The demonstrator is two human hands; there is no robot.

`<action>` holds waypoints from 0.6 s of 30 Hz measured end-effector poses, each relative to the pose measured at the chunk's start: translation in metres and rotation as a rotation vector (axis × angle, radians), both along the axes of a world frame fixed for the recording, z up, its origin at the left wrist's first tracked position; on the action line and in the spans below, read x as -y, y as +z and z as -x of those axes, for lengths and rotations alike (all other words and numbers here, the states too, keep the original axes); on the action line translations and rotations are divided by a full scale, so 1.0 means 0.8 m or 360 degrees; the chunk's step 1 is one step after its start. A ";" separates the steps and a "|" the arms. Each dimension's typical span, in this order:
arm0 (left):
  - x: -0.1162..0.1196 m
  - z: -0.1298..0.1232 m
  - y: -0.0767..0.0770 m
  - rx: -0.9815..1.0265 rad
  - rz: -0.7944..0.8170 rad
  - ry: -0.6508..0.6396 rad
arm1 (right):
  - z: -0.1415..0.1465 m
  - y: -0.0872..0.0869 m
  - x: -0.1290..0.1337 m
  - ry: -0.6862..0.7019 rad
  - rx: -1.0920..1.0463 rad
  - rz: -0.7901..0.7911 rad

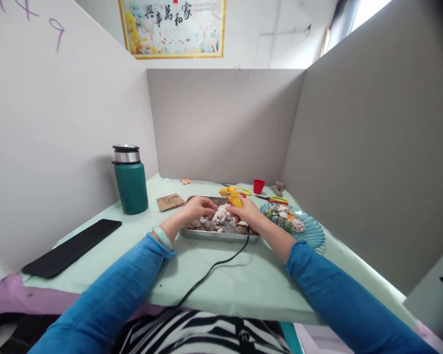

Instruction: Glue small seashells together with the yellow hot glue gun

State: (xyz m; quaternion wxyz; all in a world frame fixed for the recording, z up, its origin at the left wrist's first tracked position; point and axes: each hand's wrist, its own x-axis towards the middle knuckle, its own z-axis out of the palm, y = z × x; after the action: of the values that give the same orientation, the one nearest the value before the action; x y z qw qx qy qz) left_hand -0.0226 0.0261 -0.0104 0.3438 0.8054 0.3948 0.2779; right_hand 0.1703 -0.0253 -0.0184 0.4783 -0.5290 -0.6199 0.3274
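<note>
My right hand [241, 210] is closed round the handle of a yellow glue gun [232, 194], whose nozzle points left above a metal tray [221, 237]. A black cord runs from the gun down to the table's front edge. Over the tray's left part is my left hand [202, 207], fingers bent and pressed together; whatever they may hold is too small to make out. White and brown shells [206, 224] lie in the tray, with a pale cluster [222, 213] between my two hands.
Right of the tray, a blue glass plate [315, 232] holds shells. Behind are scissors [278, 200], a red cup [259, 186] and a grey lump [277, 188]. At left stand a green bottle [131, 189], a brown card [170, 202] and a black slab [74, 247]. Grey partitions [225, 123] enclose the table.
</note>
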 end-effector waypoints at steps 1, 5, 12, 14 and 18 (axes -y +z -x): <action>0.002 0.001 0.001 0.0116 0.0129 -0.0047 | 0.001 0.001 0.001 0.0019 -0.0054 -0.0009; 0.013 0.000 0.004 0.0401 0.0456 -0.0188 | 0.003 0.002 0.006 0.0107 -0.0205 0.0006; 0.025 -0.006 0.007 0.0501 0.0607 -0.0283 | 0.009 0.005 0.015 0.0248 -0.0250 -0.0058; 0.025 -0.006 0.006 0.0491 0.0608 -0.0267 | 0.011 0.007 0.017 0.0229 -0.0285 -0.0046; 0.024 -0.007 0.004 0.0510 0.0647 -0.0267 | 0.013 0.009 0.020 0.0219 -0.0356 -0.0011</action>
State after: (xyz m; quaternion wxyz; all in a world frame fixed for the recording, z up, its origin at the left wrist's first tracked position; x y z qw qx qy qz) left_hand -0.0173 0.0071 -0.0069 0.5784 0.6954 0.3151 0.2874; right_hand 0.1599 -0.0412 -0.0113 0.5227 -0.4437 -0.5986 0.4141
